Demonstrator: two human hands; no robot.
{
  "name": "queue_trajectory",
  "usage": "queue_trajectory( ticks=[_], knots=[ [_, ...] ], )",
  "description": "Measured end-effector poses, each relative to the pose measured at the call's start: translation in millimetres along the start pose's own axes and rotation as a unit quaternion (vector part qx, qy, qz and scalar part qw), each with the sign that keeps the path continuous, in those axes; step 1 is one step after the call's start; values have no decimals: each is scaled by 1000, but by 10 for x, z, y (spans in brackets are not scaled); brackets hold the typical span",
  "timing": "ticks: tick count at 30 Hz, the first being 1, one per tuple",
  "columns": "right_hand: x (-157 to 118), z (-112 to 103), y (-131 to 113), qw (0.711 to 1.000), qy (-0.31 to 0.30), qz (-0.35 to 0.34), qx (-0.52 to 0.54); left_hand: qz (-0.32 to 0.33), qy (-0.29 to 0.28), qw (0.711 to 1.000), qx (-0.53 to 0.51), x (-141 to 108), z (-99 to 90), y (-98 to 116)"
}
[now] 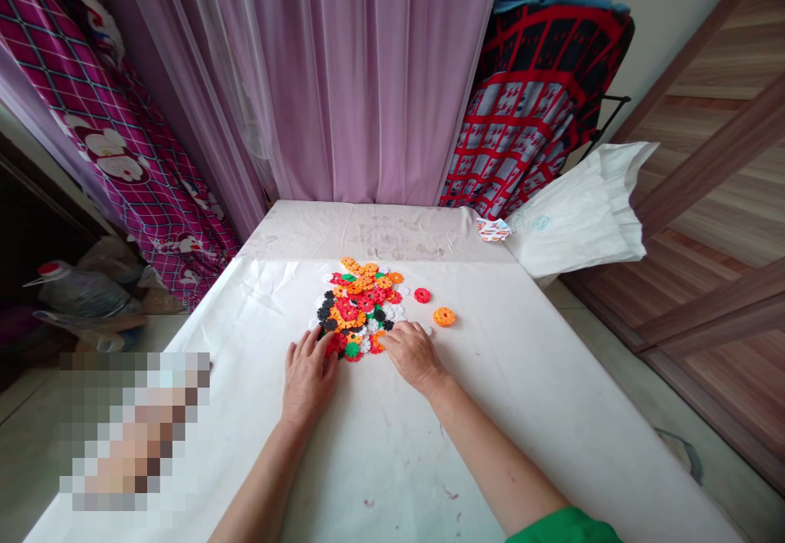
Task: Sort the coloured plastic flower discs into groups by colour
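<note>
A heap of small notched plastic discs [361, 302] in orange, red, black, green and white lies on the white-covered table [509, 412]. At the heap's near left edge, my left hand [308, 371] rests with its fingers apart, the fingertips touching black and red discs. My right hand [410, 351] is at the near right edge, fingers bent together over discs; what its fingertips hold, if anything, is hidden. Right of the heap are a red disc stack [422, 295] and an orange disc stack [444, 316].
A white bag [582, 216] and a small patterned packet [493, 230] are at the table's far right corner. Purple curtains [374, 77] hang behind the table. A large bottle [86, 289] stands at the left. A blurred patch covers the left edge.
</note>
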State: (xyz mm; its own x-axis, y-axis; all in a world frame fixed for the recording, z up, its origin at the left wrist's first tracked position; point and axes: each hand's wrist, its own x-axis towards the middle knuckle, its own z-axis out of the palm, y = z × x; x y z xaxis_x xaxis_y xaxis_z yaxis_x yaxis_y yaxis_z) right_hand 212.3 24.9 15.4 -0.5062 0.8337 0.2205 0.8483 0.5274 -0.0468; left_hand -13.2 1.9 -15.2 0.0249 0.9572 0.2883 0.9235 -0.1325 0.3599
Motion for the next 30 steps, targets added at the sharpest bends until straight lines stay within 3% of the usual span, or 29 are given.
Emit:
queue_trajectory(
  ticks=[4, 14, 20, 25, 27, 30],
  knots=[
    [-25, 39, -24, 999, 34, -13, 19, -1, 3, 1000, 1, -2, -7, 7],
    [61, -42, 26, 1000, -1, -29, 3, -3, 4, 1000, 6, -3, 5, 8],
    [98, 42, 41, 997, 68, -22, 1, 0, -1, 1000, 7, 2, -4, 13],
    [49, 78, 178, 969, 211, 100, 82, 1, -3, 1000, 7, -4, -2, -2],
    [-23, 61, 344, 932, 266, 197, 148, 1, -4, 1000, 5, -4, 1, -8],
    [-169, 26, 689, 846, 300, 362, 253, 1, -2, 1000, 3, 0, 2, -11]
  ],
)
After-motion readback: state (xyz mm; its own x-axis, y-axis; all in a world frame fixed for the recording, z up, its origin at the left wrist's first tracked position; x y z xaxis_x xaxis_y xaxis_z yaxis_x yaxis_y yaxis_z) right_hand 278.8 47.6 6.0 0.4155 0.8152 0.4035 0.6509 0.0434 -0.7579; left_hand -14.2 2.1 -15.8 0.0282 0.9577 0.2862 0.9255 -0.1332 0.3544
